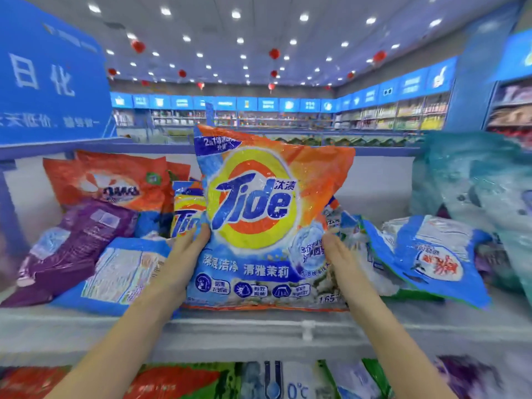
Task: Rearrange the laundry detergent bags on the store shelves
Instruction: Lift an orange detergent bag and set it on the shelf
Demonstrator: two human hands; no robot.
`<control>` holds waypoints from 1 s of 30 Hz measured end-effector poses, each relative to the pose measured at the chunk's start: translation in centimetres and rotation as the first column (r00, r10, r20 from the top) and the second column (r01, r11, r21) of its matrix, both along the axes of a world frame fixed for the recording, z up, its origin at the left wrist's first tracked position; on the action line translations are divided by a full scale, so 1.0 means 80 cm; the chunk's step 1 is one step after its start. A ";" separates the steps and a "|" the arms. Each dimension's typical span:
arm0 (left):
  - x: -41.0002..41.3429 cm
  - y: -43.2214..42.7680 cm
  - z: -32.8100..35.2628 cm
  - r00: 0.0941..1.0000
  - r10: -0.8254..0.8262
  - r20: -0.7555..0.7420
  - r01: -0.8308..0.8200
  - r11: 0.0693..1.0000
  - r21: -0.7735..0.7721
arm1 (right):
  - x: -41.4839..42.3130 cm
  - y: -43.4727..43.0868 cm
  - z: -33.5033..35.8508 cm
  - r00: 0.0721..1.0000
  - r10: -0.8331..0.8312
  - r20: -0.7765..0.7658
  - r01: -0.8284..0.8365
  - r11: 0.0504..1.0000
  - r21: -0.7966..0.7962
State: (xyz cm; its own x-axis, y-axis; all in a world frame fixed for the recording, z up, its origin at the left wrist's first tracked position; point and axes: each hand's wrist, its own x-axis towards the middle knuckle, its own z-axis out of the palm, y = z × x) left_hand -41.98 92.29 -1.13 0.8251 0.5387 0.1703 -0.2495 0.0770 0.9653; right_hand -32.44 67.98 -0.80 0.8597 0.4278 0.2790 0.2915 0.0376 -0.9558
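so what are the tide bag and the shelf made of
Tide bag: thin plastic film by the look, glossy; it wrinkles and catches ceiling-light glints. Shelf: probably painted metal, smooth matte white, with a clear plastic strip along its front edge.

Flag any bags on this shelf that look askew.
The right blue bag lies tilted, its print upside down. The purple bag lies slanted at left, and the left blue bag lies flat beside it. The big Tide bag stands upright.

Tide bag (259,214) apparently on shelf (259,326), bags (426,254) flanking
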 end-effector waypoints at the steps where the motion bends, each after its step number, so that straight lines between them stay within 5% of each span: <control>1: 0.007 0.005 -0.006 1.000 -0.023 0.003 0.023 1.000 -0.004 | 0.001 0.002 -0.001 0.999 -0.042 0.008 0.042 0.999 -0.030; 8: 0.039 -0.006 0.017 0.988 -0.085 -0.131 0.073 0.993 -0.095 | 0.036 0.008 -0.001 0.987 -0.143 0.068 0.154 0.969 -0.191; 13: 0.076 -0.035 0.033 0.984 -0.163 -0.077 0.147 0.973 -0.179 | 0.074 -0.004 0.016 0.963 -0.215 0.165 0.253 0.931 -0.263; 20: 0.113 -0.063 0.010 0.960 0.230 -0.159 -0.194 0.957 0.214 | 0.098 -0.004 0.004 0.964 -0.245 0.107 0.259 0.953 -0.156; 23: 0.118 -0.062 0.006 0.958 0.257 -0.128 -0.224 0.948 0.227 | 0.104 0.013 0.014 0.937 -0.343 0.065 0.346 0.937 -0.048; 30: 0.129 -0.070 -0.002 0.958 0.275 -0.084 -0.254 0.946 0.199 | 0.133 0.005 0.016 0.782 -0.560 0.275 0.598 0.798 -0.077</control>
State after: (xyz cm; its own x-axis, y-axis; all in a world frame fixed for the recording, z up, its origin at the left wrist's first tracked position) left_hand -31.62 86.66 -1.25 0.6765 0.7076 0.2043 -0.1288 -0.1595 0.9788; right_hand -21.84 68.36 0.50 0.8789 -0.0773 0.4707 0.4187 -0.3476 -0.8390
